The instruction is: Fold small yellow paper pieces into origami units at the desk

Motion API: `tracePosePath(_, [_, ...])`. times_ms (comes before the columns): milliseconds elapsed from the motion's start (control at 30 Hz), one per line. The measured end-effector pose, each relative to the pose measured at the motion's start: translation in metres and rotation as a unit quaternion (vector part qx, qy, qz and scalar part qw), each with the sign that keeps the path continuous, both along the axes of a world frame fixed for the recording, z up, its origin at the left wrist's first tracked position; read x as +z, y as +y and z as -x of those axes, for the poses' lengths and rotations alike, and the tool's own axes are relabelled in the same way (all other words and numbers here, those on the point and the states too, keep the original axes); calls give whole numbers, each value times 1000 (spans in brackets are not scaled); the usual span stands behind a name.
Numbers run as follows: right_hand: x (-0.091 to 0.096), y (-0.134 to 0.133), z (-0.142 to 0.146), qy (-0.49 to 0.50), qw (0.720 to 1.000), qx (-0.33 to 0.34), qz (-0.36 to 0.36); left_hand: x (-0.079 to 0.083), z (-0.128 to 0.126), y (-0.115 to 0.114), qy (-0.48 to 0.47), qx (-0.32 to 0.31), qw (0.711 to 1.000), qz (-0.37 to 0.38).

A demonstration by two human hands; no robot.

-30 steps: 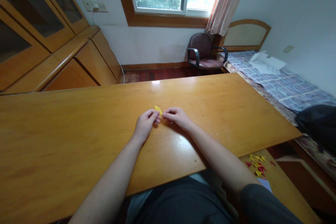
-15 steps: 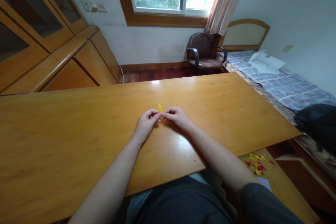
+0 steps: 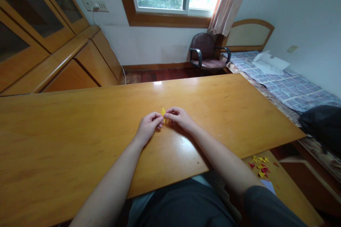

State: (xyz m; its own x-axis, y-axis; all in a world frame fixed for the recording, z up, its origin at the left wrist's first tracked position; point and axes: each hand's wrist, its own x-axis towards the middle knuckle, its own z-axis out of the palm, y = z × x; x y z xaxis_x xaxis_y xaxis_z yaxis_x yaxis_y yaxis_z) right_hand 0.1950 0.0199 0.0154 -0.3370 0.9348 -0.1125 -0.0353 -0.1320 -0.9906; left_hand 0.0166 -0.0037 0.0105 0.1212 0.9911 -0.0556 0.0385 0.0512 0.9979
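Observation:
A small folded piece of yellow paper [image 3: 163, 112] stands pinched between the fingertips of both hands, just above the wooden table [image 3: 80, 131]. My left hand [image 3: 148, 127] rests on the table with its fingers curled onto the paper from the left. From the right, my right hand [image 3: 179, 117] pinches the same piece with thumb and forefinger. Most of the paper is hidden by the fingers.
Several small yellow and red folded paper pieces [image 3: 260, 166] lie on a low wooden surface at my right, below the table edge. A brown armchair [image 3: 206, 54] stands under the window. A bed [image 3: 287, 85] with a dark bag [image 3: 323, 126] runs along the right wall. Cabinets [image 3: 39, 42] line the left.
The yellow paper has turned from slanting left to standing more upright, and it sits deeper between the fingertips. Both hands stay in the same spot on the table.

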Motion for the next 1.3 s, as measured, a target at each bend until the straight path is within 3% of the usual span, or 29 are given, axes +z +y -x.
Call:
tracePosePath(167, [-3,1,-2,16,1000,14,-3,1,-2,-2,45,-32,998,-18])
tracePosePath(433, [-4,2,-2,56,998,-8,36,3,0,3,157,20,976,-149])
tracePosePath(633, [-2,1,-2,31,999,3,16,3,3,2,183,9,969,-167])
tracePosePath(833, [-3,1,-8,-79,995,12,-65,6,4,1,253,-21,939,-234])
tracePosePath(1067, [-4,5,-14,-194,959,19,-207,2,8,2,298,-18,917,-265])
tracePosePath(1300, [-8,4,-14,-226,919,48,-320,-4,12,4,326,-43,895,-300])
